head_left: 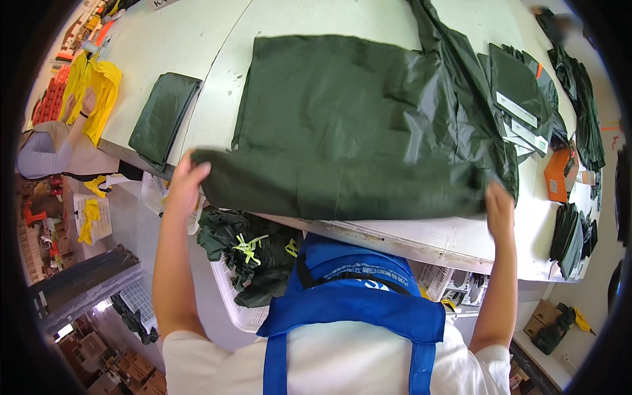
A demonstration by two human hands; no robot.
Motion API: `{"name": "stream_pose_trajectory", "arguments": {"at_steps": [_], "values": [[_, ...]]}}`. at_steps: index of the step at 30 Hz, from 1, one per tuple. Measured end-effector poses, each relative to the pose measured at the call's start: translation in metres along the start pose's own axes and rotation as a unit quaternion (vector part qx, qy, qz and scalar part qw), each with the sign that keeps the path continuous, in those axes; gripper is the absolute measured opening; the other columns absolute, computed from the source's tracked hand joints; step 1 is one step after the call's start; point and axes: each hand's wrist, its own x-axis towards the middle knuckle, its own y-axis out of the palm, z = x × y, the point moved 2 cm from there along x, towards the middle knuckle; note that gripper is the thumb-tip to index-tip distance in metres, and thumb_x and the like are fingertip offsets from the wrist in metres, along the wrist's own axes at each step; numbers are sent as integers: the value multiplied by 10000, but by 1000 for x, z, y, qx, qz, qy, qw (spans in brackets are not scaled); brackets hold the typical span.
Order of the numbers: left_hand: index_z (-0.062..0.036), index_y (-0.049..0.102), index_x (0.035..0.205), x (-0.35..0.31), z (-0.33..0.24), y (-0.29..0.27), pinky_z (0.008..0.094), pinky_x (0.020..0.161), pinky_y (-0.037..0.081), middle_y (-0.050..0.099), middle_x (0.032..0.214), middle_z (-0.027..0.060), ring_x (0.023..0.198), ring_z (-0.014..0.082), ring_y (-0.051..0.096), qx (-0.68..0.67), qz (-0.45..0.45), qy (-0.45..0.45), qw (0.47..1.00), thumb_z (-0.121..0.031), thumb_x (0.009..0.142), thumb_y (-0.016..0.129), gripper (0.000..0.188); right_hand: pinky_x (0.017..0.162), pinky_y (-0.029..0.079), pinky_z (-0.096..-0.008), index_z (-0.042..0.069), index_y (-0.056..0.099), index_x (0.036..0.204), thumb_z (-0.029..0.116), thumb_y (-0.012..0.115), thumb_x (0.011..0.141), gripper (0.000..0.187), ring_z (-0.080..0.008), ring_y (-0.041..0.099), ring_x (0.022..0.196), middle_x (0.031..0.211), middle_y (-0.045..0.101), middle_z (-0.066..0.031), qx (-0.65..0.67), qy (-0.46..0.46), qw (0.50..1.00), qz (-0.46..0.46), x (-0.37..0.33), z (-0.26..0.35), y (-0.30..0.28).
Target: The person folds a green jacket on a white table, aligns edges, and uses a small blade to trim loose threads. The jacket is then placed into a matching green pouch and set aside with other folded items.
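Observation:
A large piece of dark green waterproof fabric (329, 99), glossy and creased, lies spread on the white table (224, 85) in front of me. Its near edge is raised as a wide folded band that is slightly smeared by motion. At the band's left end, my left hand (187, 181) is closed on the fabric, the thumb showing on top. My right hand (500, 205) grips the other end, its fingers partly hidden behind the material. A long narrow strip of the same fabric runs off toward the far right. Whether it is a whole garment I cannot tell.
A folded dark green bundle (164, 118) lies on the left. Folded green pieces with white labels (520, 108) and an orange box (559, 174) are on the right. Below the table edge stands a white basket (227, 296) of green fabric. Another person handles yellow fabric (105, 92) at far left.

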Motion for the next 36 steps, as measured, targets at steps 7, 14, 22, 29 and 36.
{"name": "stream_pose_trajectory", "arguments": {"at_steps": [7, 14, 22, 29, 36], "values": [[-19, 505, 1233, 60, 62, 10, 348, 924, 417, 576, 1178, 87, 1059, 191, 540, 123, -35, -205, 970, -413, 892, 630, 536, 871, 442, -441, 92, 616, 1049, 322, 490, 952, 279, -358, 576, 1018, 1051, 637, -142, -241, -4, 960, -141, 102, -55, 57], [-15, 567, 1141, 3, 118, 2, 326, 824, 454, 633, 1023, 92, 956, 193, 587, 189, -123, -139, 964, -320, 944, 564, 363, 891, 415, -424, 30, 605, 1089, 252, 458, 966, 293, -343, 554, 1013, 1047, 627, -158, -223, 61, 928, -292, -35, -194, 29], [45, 498, 881, -1, 111, -15, 400, 744, 442, 579, 824, 201, 774, 328, 548, 562, -86, 7, 823, -263, 883, 624, 333, 585, 421, -420, -32, 546, 696, 270, 615, 896, 369, -365, 538, 592, 653, 535, -225, -148, 120, 981, 42, -39, -170, -11], [-35, 481, 1280, 112, 31, -7, 357, 897, 426, 490, 1245, 151, 1022, 265, 522, 434, -167, 71, 882, -185, 889, 605, 437, 791, 469, -371, 15, 627, 1029, 250, 616, 891, 273, -306, 602, 870, 936, 635, -160, -104, 15, 982, -155, 120, -122, -27], [-175, 495, 1331, 270, 10, 39, 378, 891, 443, 634, 1079, 160, 1046, 287, 571, 451, -190, -78, 869, -408, 955, 474, 443, 978, 415, -438, 50, 532, 1279, 500, 520, 899, 589, -380, 530, 1158, 1234, 573, -226, -167, 109, 968, -155, 330, -110, 33]]}}
